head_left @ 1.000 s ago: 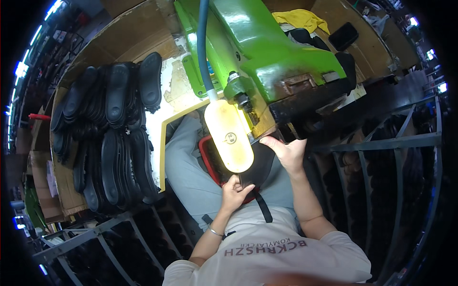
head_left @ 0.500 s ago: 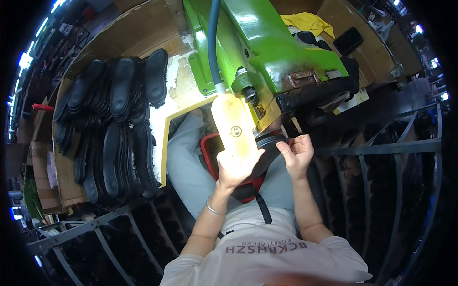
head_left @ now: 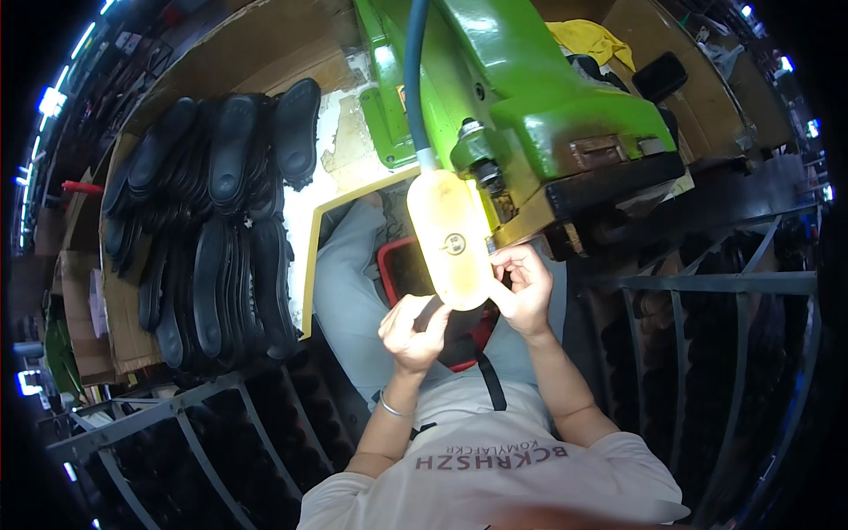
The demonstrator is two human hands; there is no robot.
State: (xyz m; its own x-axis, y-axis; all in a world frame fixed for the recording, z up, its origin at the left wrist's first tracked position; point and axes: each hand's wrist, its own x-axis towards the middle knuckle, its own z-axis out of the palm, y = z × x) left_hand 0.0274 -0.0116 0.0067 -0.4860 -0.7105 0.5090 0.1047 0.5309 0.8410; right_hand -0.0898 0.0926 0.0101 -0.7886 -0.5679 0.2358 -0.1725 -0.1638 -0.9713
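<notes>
Over on my left I've got a cardboard box (head_left: 265, 49) with black shoe soles (head_left: 234, 159) packed inside in two rows, standing on edge and fanned against each other. Next comes the white tabletop (head_left: 346, 132), its cut-out edged in yellow, and below that I see grey trousers (head_left: 340, 287) with a red bin (head_left: 389, 281) set between the knees. Here's my left hand (head_left: 411, 334), thumb and fingers pinched on a dark piece (head_left: 431, 313) that sits above the lap, most of it hidden behind the glowing lamp (head_left: 451, 238) hanging from a blue-grey hose (head_left: 413, 79). Just right of the lamp is my right hand (head_left: 524, 287), fingers curled and thumb bent in toward them; I can't tell whether it has hold of the same piece. Right above it looms the green machine (head_left: 530, 75), its dark lower end near those fingers. Further right I'm looking at a yellow cloth (head_left: 594, 41), a flat black thing (head_left: 661, 77) lying near it, and a grey metal rack (head_left: 724, 282) lower down.
</notes>
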